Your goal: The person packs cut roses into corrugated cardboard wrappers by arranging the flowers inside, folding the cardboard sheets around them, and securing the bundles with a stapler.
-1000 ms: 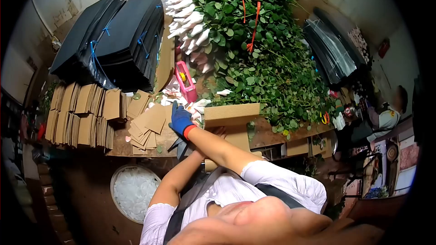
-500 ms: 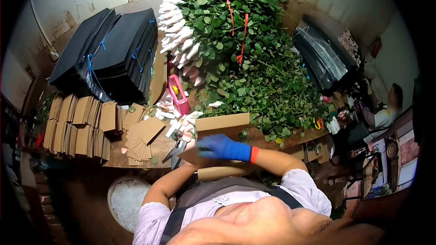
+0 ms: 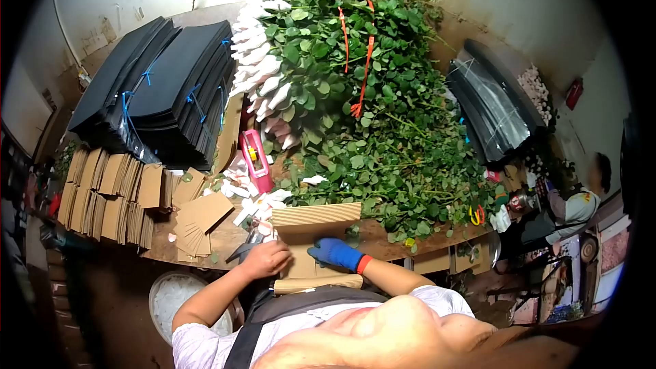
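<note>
My left hand (image 3: 268, 258) is bare and closed, its fingers curled together beside the left edge of the cardboard. Whether something small sits in them I cannot make out. My right hand (image 3: 336, 253), in a blue glove with a red cuff, lies with fingers stretched out over the brown cardboard wrap (image 3: 316, 216), a corrugated piece. Its far side stands up at the table edge, and its near side (image 3: 318, 283) curls against my apron. A dark tool (image 3: 244, 249) is partly hidden behind my left hand.
Leafy stems (image 3: 383, 109) with white-wrapped heads cover the table's middle. Black sheet stacks (image 3: 174, 75) and brown card piles (image 3: 109, 191) stand left. A pink tape dispenser (image 3: 255, 162) sits centrally. Below is a white-filled tub (image 3: 179, 301). At right another person (image 3: 577, 198) is present.
My hands have moved apart. A brown card held up between them is no longer raised. My right hand is lower, over the cardboard wrap, and my left hand now shows fully. The view has shifted slightly.
</note>
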The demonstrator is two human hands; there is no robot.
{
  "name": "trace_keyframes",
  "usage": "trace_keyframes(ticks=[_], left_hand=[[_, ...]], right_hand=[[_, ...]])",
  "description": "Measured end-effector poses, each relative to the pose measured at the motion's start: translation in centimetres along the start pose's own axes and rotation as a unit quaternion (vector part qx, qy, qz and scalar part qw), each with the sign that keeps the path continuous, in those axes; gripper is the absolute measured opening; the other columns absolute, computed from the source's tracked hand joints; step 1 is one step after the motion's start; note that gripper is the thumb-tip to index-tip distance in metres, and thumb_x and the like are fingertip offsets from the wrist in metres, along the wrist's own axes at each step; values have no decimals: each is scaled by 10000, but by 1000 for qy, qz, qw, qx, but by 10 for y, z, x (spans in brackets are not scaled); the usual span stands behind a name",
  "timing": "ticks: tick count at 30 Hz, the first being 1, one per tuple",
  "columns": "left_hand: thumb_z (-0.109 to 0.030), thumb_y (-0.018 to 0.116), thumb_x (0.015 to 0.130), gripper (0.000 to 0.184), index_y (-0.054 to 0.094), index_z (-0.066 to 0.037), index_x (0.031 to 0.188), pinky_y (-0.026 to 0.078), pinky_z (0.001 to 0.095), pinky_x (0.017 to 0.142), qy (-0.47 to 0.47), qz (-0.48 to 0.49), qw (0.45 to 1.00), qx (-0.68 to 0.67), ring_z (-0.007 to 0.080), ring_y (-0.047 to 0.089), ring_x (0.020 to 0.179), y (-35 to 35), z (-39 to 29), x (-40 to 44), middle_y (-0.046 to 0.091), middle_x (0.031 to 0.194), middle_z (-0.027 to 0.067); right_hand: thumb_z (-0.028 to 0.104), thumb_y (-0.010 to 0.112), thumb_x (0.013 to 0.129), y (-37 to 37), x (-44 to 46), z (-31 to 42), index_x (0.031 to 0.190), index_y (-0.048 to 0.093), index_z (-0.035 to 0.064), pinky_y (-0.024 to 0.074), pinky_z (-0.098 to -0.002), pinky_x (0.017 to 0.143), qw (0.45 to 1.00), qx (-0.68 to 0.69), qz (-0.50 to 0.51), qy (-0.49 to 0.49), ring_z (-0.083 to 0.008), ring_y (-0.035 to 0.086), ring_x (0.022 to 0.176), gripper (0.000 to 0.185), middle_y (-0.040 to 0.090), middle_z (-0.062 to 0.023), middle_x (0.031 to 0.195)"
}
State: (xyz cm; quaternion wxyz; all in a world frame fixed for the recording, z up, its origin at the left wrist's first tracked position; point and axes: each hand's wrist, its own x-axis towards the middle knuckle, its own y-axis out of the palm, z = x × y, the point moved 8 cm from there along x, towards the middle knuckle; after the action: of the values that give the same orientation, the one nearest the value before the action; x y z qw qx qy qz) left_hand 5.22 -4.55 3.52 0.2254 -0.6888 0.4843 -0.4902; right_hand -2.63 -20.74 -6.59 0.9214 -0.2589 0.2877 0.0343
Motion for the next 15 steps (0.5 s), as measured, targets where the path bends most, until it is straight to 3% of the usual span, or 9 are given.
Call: trace_keyframes(ticks=[2, 3, 5, 6, 7, 9, 11, 13, 15], left_hand=[[-177, 732, 860, 137, 668, -57, 872, 547, 403, 689, 15, 22, 998, -49, 301, 659, 819, 17, -10, 20, 656, 911, 99], [-218, 723, 865, 170, 663, -62, 834, 545, 416, 690, -49, 136, 989, -32, 316, 652, 819, 56, 6, 4, 639, 879, 104], [-265, 714, 868, 208, 663, -67, 828, 550, 431, 709, -79, 99, 991, -51, 331, 645, 830, 66, 14, 2, 624, 862, 112], [-307, 730, 855, 241, 660, -81, 808, 555, 434, 723, -89, 121, 987, -55, 328, 643, 829, 72, 18, 4, 622, 866, 107], [-351, 755, 832, 280, 662, -88, 846, 553, 444, 751, -109, 160, 979, -65, 326, 638, 882, 70, 15, 6, 614, 924, 104], [-380, 780, 805, 324, 652, -92, 879, 542, 449, 788, -114, 175, 978, -18, 331, 617, 941, 63, 4, 12, 595, 976, 106], [-386, 803, 777, 392, 651, -136, 1038, 500, 475, 864, -129, 206, 969, -38, 350, 571, 1012, 75, 4, 6, 564, 1045, 108], [-383, 811, 767, 448, 648, -170, 1126, 478, 483, 893, -139, 186, 971, -53, 354, 555, 1026, 79, 10, 0, 554, 1060, 106], [-373, 802, 783, 602, 610, -270, 1344, 452, 472, 894, -139, 205, 967, -57, 334, 536, 1018, 79, 8, 2, 541, 1063, 111]], right_hand=[[428, 551, 963, -2, -1, 5, 818, 672, 20, 528, -445, 711, 990, -111, -63, -66, -325, 681, 717, 451, 698, -179, 781], [426, 555, 958, -8, -2, 8, 825, 675, 24, 527, -459, 720, 976, -170, -100, -97, -348, 684, 746, 440, 703, -191, 811], [420, 565, 943, -7, -7, 18, 858, 684, 37, 525, -489, 738, 957, -250, -59, -131, -395, 675, 819, 410, 698, -217, 875], [420, 578, 939, -13, -26, 43, 854, 681, 53, 529, -481, 737, 940, -270, 6, -210, -410, 661, 800, 391, 693, -212, 857], [420, 587, 963, -38, -57, 86, 947, 709, 61, 541, -431, 783, 960, -210, 100, -155, -351, 690, 852, 379, 714, -189, 920], [359, 637, 964, -84, -78, 116, 1208, 694, 91, 547, -363, 902, 960, 66, 133, -236, -247, 690, 1016, 367, 722, -124, 1142], [293, 654, 973, -178, -81, 140, 1273, 675, 105, 538, -337, 947, 964, 35, -60, -258, -175, 653, 1089, 355, 702, -71, 1198], [294, 646, 963, -280, -70, 160, 1298, 659, 111, 531, -340, 967, 901, 65, -275, -329, -195, 650, 1111, 381, 674, -109, 1257], [315, 661, 940, -371, -23, 142, 1279, 648, 73, 521, -355, 962, 855, 72, -418, -300, -227, 656, 1089, 417, 671, -127, 1241]])
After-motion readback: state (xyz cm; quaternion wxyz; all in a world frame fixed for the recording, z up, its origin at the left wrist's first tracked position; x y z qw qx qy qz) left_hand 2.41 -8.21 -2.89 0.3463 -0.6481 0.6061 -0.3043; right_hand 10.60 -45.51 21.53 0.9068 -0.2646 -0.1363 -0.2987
